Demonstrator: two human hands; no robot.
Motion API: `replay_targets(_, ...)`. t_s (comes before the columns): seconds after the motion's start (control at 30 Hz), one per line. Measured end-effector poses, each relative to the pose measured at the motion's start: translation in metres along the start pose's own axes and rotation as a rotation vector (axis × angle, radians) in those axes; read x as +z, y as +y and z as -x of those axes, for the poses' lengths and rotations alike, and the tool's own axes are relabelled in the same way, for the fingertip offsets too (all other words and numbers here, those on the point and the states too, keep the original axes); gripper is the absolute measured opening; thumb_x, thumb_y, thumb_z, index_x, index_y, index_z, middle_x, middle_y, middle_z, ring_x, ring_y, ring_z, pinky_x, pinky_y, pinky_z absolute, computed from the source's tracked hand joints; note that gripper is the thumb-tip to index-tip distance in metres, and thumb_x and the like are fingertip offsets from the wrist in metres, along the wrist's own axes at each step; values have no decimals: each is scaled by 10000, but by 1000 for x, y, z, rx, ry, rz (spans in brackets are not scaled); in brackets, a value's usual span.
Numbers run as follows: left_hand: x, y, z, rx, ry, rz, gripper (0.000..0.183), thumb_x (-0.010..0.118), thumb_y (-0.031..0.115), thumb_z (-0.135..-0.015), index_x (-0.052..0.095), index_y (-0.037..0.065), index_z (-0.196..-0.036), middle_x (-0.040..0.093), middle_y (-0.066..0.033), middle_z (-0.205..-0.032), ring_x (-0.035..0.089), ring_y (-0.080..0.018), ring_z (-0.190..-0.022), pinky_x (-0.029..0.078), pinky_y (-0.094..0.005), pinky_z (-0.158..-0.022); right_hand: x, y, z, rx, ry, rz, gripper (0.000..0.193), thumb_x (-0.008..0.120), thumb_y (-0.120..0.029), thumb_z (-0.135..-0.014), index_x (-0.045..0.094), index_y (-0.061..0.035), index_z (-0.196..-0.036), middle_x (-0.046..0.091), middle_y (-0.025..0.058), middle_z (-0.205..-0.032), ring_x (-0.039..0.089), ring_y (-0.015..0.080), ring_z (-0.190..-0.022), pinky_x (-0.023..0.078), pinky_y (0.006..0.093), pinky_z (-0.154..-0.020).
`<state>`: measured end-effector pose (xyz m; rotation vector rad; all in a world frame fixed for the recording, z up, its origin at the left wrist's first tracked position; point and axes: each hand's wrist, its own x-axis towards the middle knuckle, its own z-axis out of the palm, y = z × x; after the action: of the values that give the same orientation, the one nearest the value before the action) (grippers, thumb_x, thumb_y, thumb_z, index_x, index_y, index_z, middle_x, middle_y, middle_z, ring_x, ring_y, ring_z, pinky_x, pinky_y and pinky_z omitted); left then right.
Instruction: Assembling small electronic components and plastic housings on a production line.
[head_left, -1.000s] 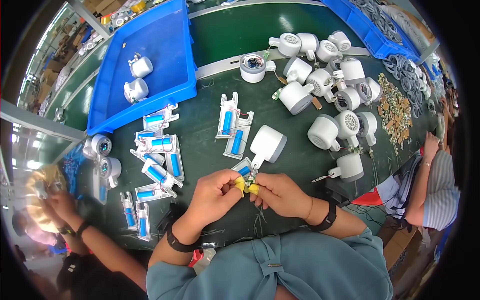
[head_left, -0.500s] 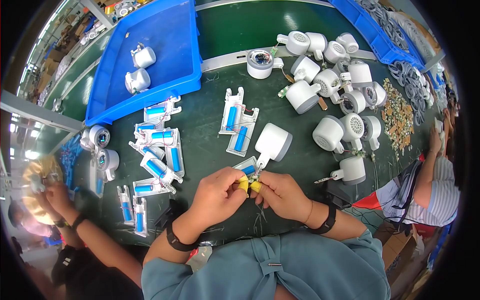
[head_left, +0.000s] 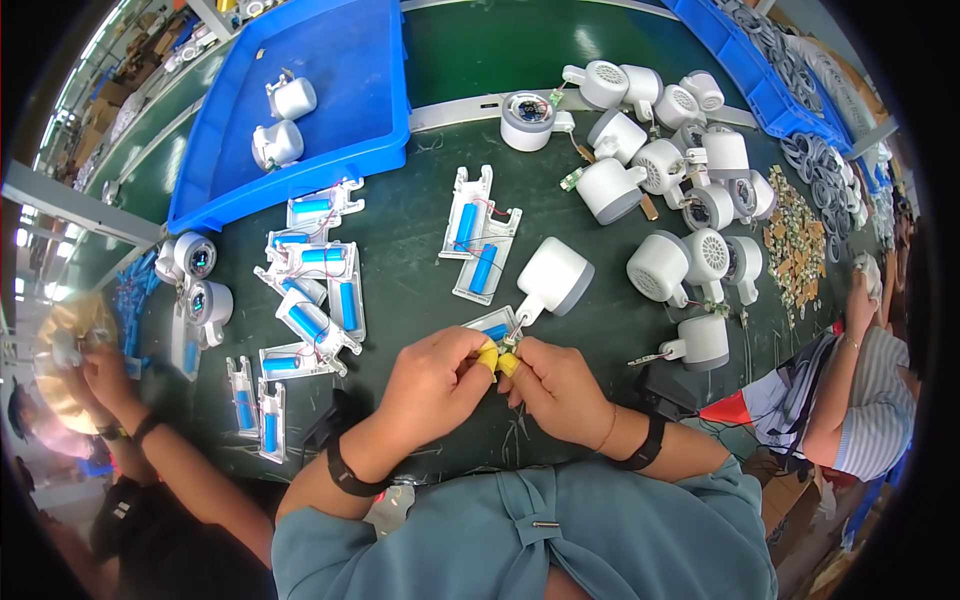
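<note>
Head view, hands [head_left: 500, 375] unmoved, camera shifted

Blue bin [head_left: 340, 60], white round housings [head_left: 655, 265]

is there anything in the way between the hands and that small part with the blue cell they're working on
Nothing visible. The left hand and the right hand already meet at the small white holder with a blue cylindrical cell, pinching where it joins the white round housing. The yellow fingertip covers are on the fingers themselves.
</note>
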<state>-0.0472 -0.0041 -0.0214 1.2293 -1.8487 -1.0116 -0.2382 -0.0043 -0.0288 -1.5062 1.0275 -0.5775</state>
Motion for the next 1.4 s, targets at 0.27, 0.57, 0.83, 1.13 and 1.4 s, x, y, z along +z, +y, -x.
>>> replay_targets(0.27,8,6,4,117,82,-166,217,594,-30,-745,576,12,-958,596,-135,-788,604,-311,-621,493,-369,-527,8,10,1,-161,125,159,100,470,-43,-941,530,12,-883,647,95,-719,663,181,-609,508,296,-557)
replay_targets(0.57,8,7,1,236,51,-249,230,588,-31,-734,575,9,-961,582,-141,-798,598,-334,-622,490,-392,-519,6,7,-1,-97,110,81,102,505,-46,-886,459,10,-814,608,147,-693,625,329,-624,483,415,-555)
replay_targets(0.83,-13,7,-5,21,-83,44,303,622,-19,-761,611,-9,-1063,563,-52,-784,501,-119,-602,404,-241,-551,4,7,0,-257,131,203,109,575,-72,-878,546,-3,-957,616,104,-713,608,225,-581,470,324,-536)
replay_targets(1.13,-5,5,-9,-76,-6,-65,198,676,-2,-798,672,-14,-995,540,-14,-725,456,-68,-614,362,-228,-541,1,5,5,-271,218,94,179,626,-85,-808,522,-25,-940,583,123,-742,589,322,-641,468,401,-571)
replay_targets(1.4,-7,1,-8,-176,11,67,218,652,-73,-768,677,-31,-981,529,2,-708,449,-54,-608,363,-203,-554,-20,1,2,-309,756,302,738,721,-48,-697,364,-1,-1342,373,259,-1327,372,418,-1255,328,425,-1060)
